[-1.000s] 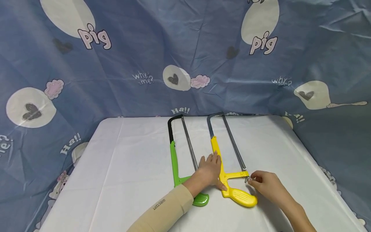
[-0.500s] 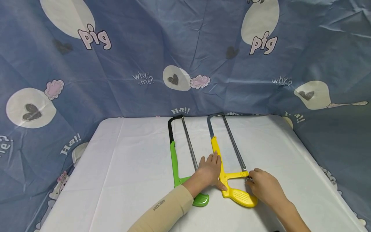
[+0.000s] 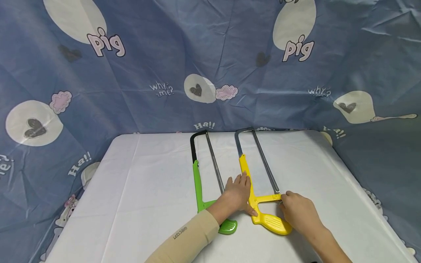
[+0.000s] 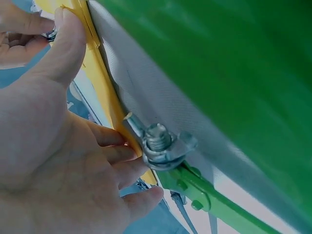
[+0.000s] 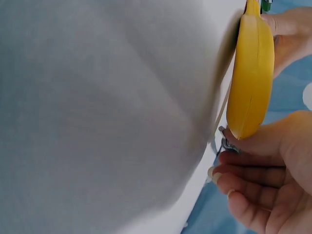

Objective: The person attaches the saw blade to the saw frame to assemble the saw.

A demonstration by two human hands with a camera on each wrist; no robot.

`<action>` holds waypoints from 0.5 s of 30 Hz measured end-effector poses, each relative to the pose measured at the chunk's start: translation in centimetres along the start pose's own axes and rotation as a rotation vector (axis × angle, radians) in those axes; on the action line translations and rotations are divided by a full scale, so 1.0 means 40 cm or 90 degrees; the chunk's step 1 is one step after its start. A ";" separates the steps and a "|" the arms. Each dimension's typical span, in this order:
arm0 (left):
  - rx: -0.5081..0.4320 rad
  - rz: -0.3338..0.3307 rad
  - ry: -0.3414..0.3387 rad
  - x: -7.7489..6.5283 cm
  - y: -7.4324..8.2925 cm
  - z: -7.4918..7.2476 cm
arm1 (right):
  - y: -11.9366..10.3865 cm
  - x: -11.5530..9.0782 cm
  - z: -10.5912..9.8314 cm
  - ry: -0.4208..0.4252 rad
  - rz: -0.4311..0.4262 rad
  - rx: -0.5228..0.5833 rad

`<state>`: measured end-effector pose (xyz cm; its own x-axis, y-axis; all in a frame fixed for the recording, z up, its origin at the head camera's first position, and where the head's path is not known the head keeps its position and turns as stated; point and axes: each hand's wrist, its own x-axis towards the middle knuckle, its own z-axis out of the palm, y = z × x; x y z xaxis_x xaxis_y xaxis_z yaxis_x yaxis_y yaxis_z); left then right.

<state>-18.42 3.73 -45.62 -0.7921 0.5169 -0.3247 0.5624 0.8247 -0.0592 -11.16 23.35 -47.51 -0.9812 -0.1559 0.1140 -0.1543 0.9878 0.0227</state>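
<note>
A yellow-handled hacksaw (image 3: 274,223) lies on the white table, its blade side turned to the right. My left hand (image 3: 237,191) rests along its yellow frame, fingers extended against the edge and thumb near the handle. At the right end of the frame's cross arm, my right hand (image 3: 299,212) pinches a metal wing nut (image 5: 228,145) between thumb and index finger. The head view mostly hides that nut behind the fingers. To the left lies a green-handled hacksaw (image 3: 197,182), partly covered by my left hand and forearm. Its own wing nut (image 4: 163,144) shows in the left wrist view.
A white cloth covers the table (image 3: 148,190). Behind it hangs a blue printed curtain (image 3: 210,54), and the far ends of both saws come close to the table's back edge. My sleeved left forearm (image 3: 187,235) crosses over the green handle.
My right hand has shifted slightly up and turned at the wing nut, its fingers now covering more of it. The left hand and both hacksaws stay in place.
</note>
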 end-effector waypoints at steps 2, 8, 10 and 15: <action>0.000 0.001 0.001 0.000 0.000 0.000 | 0.003 -0.001 0.001 -0.004 0.009 0.010; 0.008 0.002 0.001 0.000 0.001 -0.002 | 0.009 -0.005 0.005 -0.012 0.020 0.032; 0.008 0.003 -0.001 -0.001 0.001 -0.003 | 0.010 -0.006 0.005 -0.011 0.018 0.037; 0.007 0.003 -0.004 -0.001 0.001 -0.004 | 0.010 -0.007 0.006 -0.001 0.008 0.037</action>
<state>-18.42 3.77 -45.47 -0.7882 0.5186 -0.3313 0.5681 0.8202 -0.0678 -10.95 23.77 -47.76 -0.9833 -0.1430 0.1121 -0.1479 0.9883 -0.0362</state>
